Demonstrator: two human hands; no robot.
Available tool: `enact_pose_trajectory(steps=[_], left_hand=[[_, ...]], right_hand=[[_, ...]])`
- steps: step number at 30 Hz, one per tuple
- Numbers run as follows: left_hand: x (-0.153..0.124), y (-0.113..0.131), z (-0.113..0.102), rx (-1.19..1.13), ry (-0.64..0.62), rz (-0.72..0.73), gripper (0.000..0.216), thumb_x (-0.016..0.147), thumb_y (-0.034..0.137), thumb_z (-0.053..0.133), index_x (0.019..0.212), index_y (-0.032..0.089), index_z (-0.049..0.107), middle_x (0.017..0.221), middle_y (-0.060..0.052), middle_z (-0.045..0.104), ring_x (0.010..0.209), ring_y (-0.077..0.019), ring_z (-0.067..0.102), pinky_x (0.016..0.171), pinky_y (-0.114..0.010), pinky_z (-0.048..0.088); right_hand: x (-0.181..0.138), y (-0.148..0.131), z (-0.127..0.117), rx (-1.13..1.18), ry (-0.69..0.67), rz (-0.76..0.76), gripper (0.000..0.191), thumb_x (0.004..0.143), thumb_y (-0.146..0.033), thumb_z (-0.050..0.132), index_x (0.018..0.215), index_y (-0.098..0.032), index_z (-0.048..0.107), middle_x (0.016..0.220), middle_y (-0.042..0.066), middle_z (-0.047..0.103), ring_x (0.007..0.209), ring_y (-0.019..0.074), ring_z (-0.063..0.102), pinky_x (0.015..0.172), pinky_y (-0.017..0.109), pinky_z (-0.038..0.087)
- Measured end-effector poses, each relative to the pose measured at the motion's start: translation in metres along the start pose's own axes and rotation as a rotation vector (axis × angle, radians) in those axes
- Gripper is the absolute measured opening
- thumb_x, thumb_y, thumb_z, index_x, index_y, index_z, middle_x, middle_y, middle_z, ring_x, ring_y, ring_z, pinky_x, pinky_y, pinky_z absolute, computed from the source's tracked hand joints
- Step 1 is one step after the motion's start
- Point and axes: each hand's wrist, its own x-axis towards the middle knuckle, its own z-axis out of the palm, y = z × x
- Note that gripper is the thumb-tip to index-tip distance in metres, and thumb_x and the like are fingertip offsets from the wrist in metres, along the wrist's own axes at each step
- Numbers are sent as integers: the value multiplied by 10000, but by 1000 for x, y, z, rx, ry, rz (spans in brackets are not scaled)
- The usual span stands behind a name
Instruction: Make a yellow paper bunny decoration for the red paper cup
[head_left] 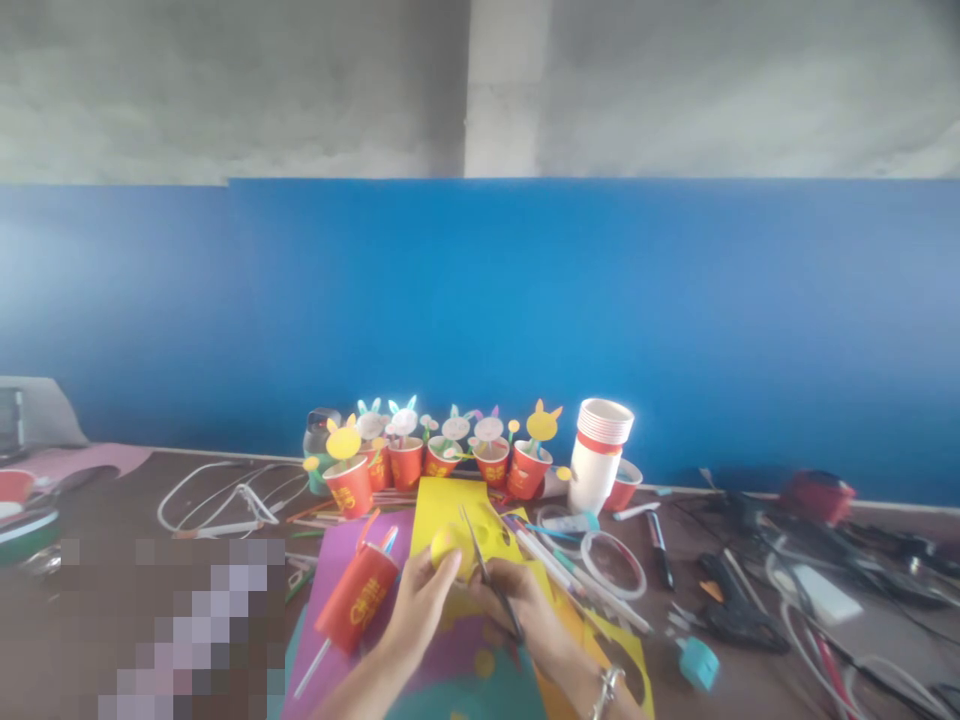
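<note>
Near the bottom centre my left hand (427, 590) pinches a small piece of yellow paper (444, 541) between thumb and fingers. My right hand (517, 595) is wrapped round a pair of scissors (475, 540) with dark handles, their blades pointing up and away beside the yellow piece. Whether the blades touch it I cannot tell. Behind both hands lies a yellow sheet (450, 495) with cut-outs in it. To the left of my left hand a red paper cup (358, 598) lies tilted on a purple sheet (397, 525), with a white straw-like stick coming from its lower end.
Behind stand several red cups (406, 463) with paper animal heads on sticks. A stack of white paper cups (596, 455) rises at back right. Markers (577, 575), a roll of clear tape (613, 565), a black glue gun (739, 605) and cables lie to the right. A blue partition (480, 320) closes the back.
</note>
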Motion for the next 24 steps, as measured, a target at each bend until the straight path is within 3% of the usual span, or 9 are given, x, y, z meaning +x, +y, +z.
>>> enact_pose_trajectory(steps=[8, 15, 21, 24], left_hand=[[1, 0, 0, -31, -33, 26, 353, 769, 480, 677, 712, 132, 692, 645, -26, 682, 593, -167, 610, 574, -236, 452], [5, -12, -8, -11, 26, -20, 383, 747, 514, 686, 752, 131, 683, 666, -36, 681, 646, -198, 634, 601, -261, 468], [3, -6, -7, -38, -12, -18, 391, 740, 516, 689, 764, 126, 688, 661, -42, 686, 622, -199, 636, 609, -280, 478], [2, -6, -4, -74, 74, -70, 412, 684, 534, 728, 752, 130, 683, 677, -47, 692, 626, -204, 645, 615, -292, 488]], right_hand=[[0, 3, -2, -2, 3, -35, 325, 634, -504, 741, 649, -204, 616, 523, -62, 442, 420, 80, 361, 424, 220, 296], [1, 3, -3, 11, -7, -72, 290, 641, -451, 759, 622, -192, 630, 522, -64, 439, 450, 73, 356, 446, 208, 275], [1, 2, -4, -38, -2, -46, 316, 649, -463, 746, 611, -175, 622, 486, -68, 394, 434, 67, 305, 438, 214, 238], [1, 1, -3, -49, 2, -51, 326, 640, -469, 750, 604, -174, 615, 487, -72, 382, 432, 60, 287, 437, 212, 228]])
